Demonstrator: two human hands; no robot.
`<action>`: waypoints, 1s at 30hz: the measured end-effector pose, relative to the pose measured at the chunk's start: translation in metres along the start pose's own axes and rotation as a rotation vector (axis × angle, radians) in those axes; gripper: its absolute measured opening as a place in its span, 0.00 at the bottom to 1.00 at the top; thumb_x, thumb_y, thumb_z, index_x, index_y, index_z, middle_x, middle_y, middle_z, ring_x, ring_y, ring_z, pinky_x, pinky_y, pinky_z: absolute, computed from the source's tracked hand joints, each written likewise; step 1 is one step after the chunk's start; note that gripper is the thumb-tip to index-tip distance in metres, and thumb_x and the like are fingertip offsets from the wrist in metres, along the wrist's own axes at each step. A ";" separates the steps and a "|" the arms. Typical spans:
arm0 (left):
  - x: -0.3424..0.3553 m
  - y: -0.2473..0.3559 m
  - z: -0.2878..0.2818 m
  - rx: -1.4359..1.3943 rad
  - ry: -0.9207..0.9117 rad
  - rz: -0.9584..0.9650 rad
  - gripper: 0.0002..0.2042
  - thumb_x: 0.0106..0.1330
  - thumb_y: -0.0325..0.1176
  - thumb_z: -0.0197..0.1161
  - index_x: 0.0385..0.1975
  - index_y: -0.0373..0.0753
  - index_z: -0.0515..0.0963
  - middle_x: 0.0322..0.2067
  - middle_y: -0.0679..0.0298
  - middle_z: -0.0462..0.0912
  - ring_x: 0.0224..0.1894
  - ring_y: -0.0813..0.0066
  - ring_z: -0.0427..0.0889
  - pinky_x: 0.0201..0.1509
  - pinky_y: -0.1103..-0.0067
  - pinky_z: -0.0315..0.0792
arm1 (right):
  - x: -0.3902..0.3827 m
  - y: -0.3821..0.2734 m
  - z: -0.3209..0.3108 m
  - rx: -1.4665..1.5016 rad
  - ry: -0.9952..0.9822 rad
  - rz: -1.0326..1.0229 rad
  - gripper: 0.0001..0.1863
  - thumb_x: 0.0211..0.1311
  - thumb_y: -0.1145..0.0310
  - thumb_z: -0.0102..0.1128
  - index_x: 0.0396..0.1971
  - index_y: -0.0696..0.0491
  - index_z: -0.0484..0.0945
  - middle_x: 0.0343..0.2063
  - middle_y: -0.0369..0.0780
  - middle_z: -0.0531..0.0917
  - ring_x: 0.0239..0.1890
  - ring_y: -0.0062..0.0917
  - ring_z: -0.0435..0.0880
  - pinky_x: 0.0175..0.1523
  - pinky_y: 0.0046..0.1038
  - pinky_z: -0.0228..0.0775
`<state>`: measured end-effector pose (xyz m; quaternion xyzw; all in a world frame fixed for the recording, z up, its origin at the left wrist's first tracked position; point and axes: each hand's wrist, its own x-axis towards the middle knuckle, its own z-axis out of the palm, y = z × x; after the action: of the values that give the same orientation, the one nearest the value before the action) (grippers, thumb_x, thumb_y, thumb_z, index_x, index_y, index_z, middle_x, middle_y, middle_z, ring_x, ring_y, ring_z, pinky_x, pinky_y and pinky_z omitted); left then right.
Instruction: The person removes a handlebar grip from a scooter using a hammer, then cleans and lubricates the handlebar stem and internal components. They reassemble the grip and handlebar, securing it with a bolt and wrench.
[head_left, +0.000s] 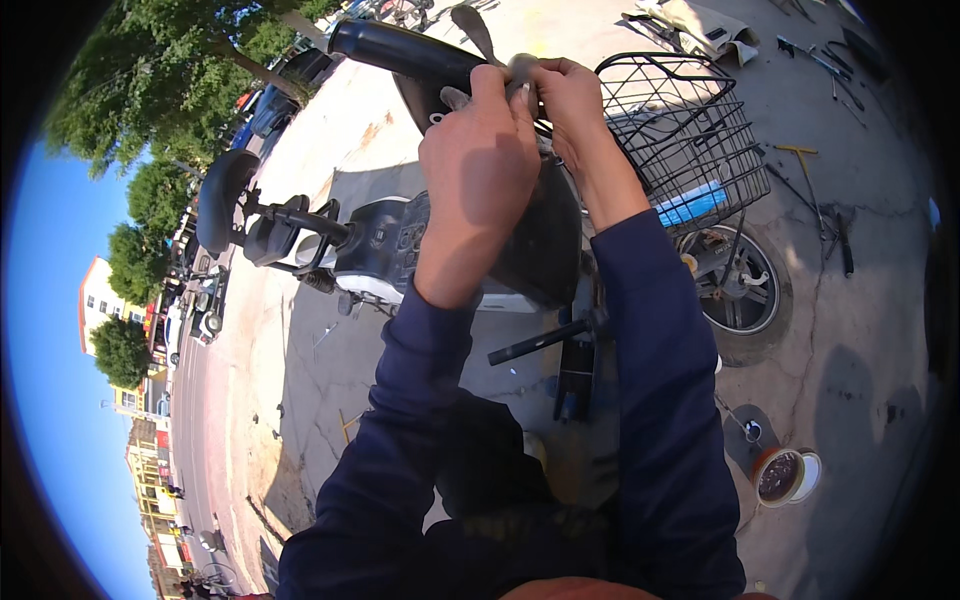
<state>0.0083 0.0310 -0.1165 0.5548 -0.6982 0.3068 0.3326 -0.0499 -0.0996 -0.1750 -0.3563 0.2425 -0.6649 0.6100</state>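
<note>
A black electric scooter (400,245) lies tilted across the view on concrete. Both my hands are raised at its handlebar area. My left hand (478,160) is closed, fingers curled around a small grey part near the black handlebar grip (400,50). My right hand (570,100) pinches the same grey part (520,68) from the other side, next to the brake lever (470,25). What the part is cannot be made out. Dark blue sleeves cover both forearms.
A black wire basket (690,140) with a blue item inside sits to the right, above the front wheel (745,290). Tools lie scattered on the concrete (815,180) at upper right. A small round tin (785,475) stands lower right. Trees and buildings line the left.
</note>
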 end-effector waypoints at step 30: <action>0.011 -0.008 -0.007 -0.122 -0.021 0.015 0.09 0.71 0.36 0.63 0.42 0.38 0.75 0.20 0.54 0.84 0.25 0.51 0.85 0.28 0.61 0.76 | 0.023 -0.021 -0.006 -0.376 0.336 -0.209 0.13 0.56 0.69 0.74 0.37 0.62 0.86 0.34 0.46 0.89 0.35 0.28 0.88 0.43 0.30 0.80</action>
<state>0.0151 0.0284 -0.1029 0.5316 -0.7230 0.2605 0.3561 -0.0679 -0.1203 -0.1592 -0.3713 0.4213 -0.7173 0.4125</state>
